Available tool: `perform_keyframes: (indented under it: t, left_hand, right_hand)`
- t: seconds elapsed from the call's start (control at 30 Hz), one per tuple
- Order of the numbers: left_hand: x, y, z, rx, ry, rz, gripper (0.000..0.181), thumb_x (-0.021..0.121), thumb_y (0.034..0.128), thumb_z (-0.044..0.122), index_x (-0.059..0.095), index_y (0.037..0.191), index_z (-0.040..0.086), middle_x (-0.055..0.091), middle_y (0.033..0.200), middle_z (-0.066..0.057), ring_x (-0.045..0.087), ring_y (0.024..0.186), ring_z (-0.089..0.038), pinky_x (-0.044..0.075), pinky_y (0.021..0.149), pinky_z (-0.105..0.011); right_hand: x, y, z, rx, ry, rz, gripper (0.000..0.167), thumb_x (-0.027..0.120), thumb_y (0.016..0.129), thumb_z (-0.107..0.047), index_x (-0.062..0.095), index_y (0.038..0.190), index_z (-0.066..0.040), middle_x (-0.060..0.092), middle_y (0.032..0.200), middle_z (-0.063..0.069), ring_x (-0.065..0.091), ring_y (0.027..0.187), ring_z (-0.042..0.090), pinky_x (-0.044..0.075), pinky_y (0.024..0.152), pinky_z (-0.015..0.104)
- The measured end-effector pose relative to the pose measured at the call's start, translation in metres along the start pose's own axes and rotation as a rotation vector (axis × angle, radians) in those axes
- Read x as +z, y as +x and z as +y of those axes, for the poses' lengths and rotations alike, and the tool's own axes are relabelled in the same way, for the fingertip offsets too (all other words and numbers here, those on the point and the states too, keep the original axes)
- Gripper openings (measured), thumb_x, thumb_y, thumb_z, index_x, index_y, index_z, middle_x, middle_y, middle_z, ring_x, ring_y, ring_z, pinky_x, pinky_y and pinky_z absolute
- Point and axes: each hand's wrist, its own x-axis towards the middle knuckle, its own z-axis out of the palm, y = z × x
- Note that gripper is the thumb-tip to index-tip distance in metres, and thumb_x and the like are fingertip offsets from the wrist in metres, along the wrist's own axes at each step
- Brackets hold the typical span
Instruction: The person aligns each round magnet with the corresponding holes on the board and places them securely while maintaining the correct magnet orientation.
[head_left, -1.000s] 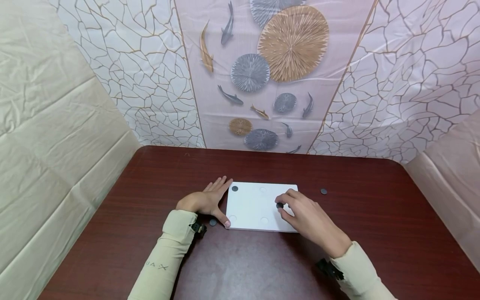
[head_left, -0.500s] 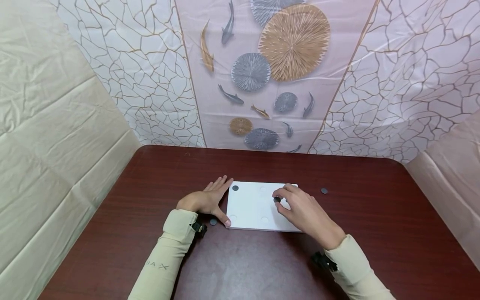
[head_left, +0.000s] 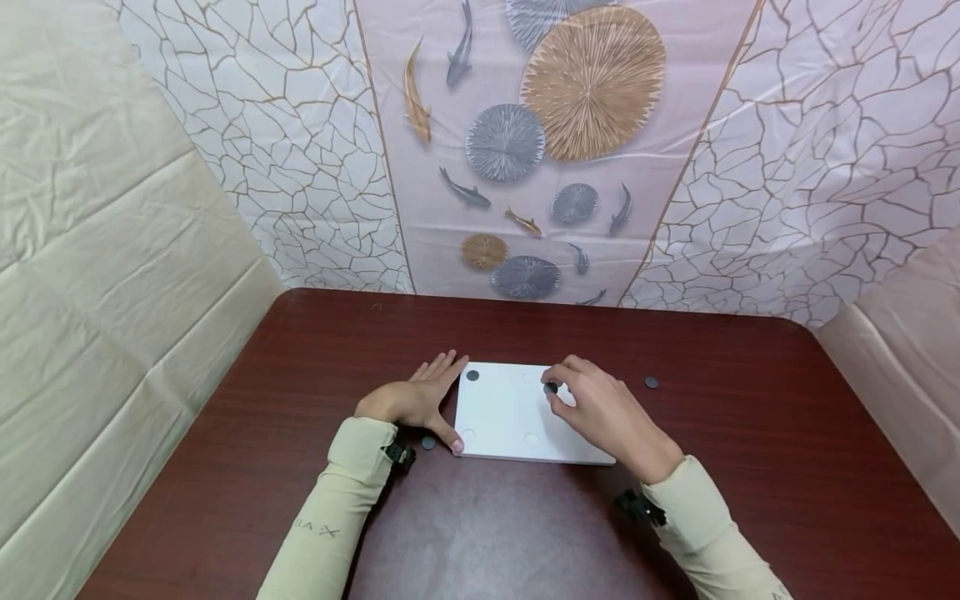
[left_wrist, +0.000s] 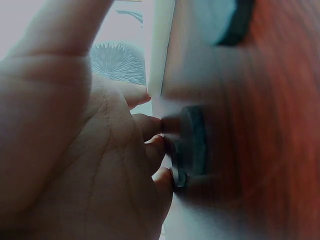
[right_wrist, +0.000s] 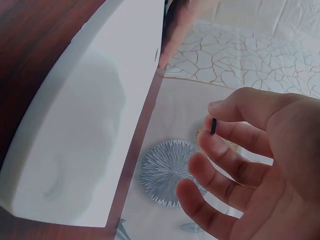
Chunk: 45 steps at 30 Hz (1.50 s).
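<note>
Right hand (head_left: 603,417): pinching dark disc (head_left: 551,388), now nearer far-middle recess (head_left: 531,379) of white board (head_left: 498,417), unseated | left hand (head_left: 420,403): spread against board edge

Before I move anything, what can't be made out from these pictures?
- White board, right part: head view; the right hand covers much of it, so any hollows there are hidden.
- Held disc: right wrist view; seen edge-on, so its flat faces don't show.
- Nearest disc: left wrist view; blurred and cut off by the top edge.
- Table under the left hand: head view; the hand covers it.
</note>
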Motion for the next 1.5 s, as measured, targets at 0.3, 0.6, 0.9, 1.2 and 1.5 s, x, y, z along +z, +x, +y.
perform_keyframes:
  t: [0.3,0.6,0.9,1.2,1.5]
  left_hand:
    - [0.0,0.002,-0.003,0.007,0.017,-0.006,0.157,0.096,0.064,0.063,-0.011,0.17,0.019,-0.016,0.176,-0.009,-0.017,0.162,-0.023,-0.003,0.131,-0.044]
    - [-0.003,-0.005,0.001,0.043,-0.04,0.013,0.154,0.095,0.064,0.064,-0.004,0.171,0.013,-0.011,0.176,-0.017,-0.011,0.163,-0.031,0.0,0.131,-0.051]
    - [0.001,0.004,-0.006,0.021,0.006,0.006,0.155,0.095,0.0648,0.063,-0.008,0.171,0.018,-0.015,0.176,-0.011,-0.015,0.162,-0.026,-0.002,0.131,-0.046]
    - [0.002,0.003,-0.004,0.005,0.005,0.008,0.154,0.097,0.0653,0.057,-0.008,0.171,0.021,-0.015,0.176,-0.009,-0.015,0.162,-0.024,-0.003,0.131,-0.044]
    - [0.001,0.002,-0.004,0.014,-0.005,0.013,0.154,0.096,0.0655,0.061,-0.009,0.171,0.02,-0.015,0.176,-0.009,-0.014,0.162,-0.024,-0.001,0.131,-0.046]
  right_hand:
    - [0.002,0.006,0.002,0.035,0.015,-0.025,0.016,0.077,0.093,-0.009,0.078,0.11,-0.009,0.068,0.101,0.001,0.065,0.088,0.015,0.054,0.063,0.034]
    - [0.005,0.013,0.005,0.067,0.04,-0.052,0.021,0.077,0.093,-0.007,0.077,0.115,-0.007,0.07,0.106,0.003,0.066,0.093,0.019,0.056,0.065,0.036]
    - [0.008,0.018,0.006,0.082,0.049,-0.065,0.021,0.077,0.094,-0.008,0.077,0.115,-0.007,0.071,0.109,0.005,0.067,0.094,0.021,0.057,0.065,0.038]
    - [0.012,0.022,0.008,0.088,0.05,-0.064,0.022,0.076,0.095,-0.007,0.077,0.117,-0.007,0.071,0.112,0.007,0.068,0.096,0.022,0.058,0.068,0.04]
    - [0.016,0.028,0.008,0.086,0.057,-0.06,0.021,0.075,0.095,-0.006,0.077,0.116,-0.007,0.071,0.111,0.007,0.067,0.097,0.023,0.058,0.07,0.043]
